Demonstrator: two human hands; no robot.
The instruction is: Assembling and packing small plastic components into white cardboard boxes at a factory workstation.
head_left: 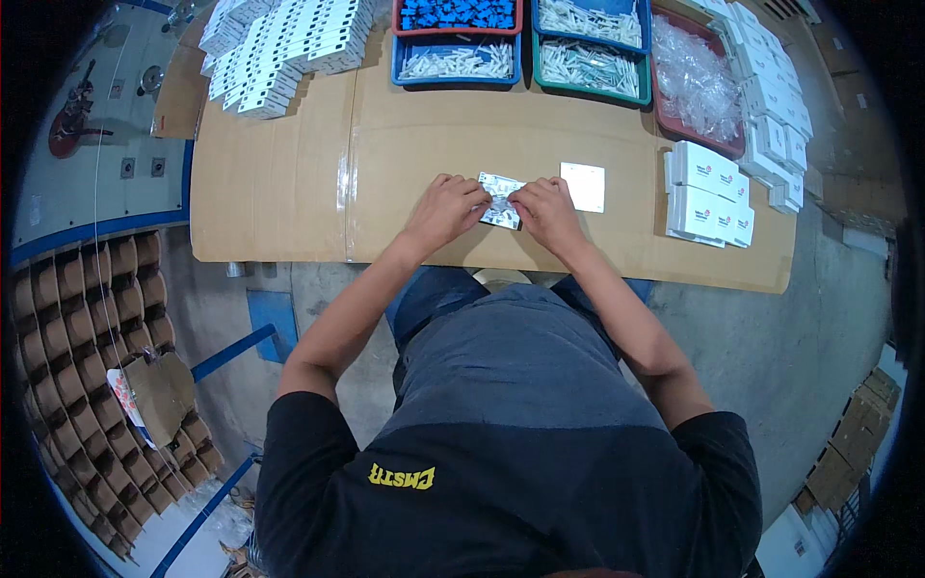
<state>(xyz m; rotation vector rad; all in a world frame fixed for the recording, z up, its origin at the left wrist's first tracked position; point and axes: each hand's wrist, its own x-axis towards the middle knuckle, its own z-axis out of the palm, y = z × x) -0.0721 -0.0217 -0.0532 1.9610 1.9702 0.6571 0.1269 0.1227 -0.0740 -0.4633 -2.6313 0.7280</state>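
A small, flat, silvery-white printed piece (500,213) lies on the cardboard-covered table in front of me, dark along its lower edge. Its exact kind is too small to make out. My left hand (450,207) pinches it from the left side with bent fingers. From the right, my right hand (547,209) grips it too, and the fingertips of both hands nearly meet over its middle. Just beyond my right hand lies a white rectangular flat card or box (583,187), touched by neither hand.
Blue trays (456,81) of white tubular pieces, a red tray of blue parts (458,14) and a green tray (590,89) line the far edge. A red bin (708,141) holds clear plastic. White boxes (708,188) stack at right, more white boxes (289,48) at far left.
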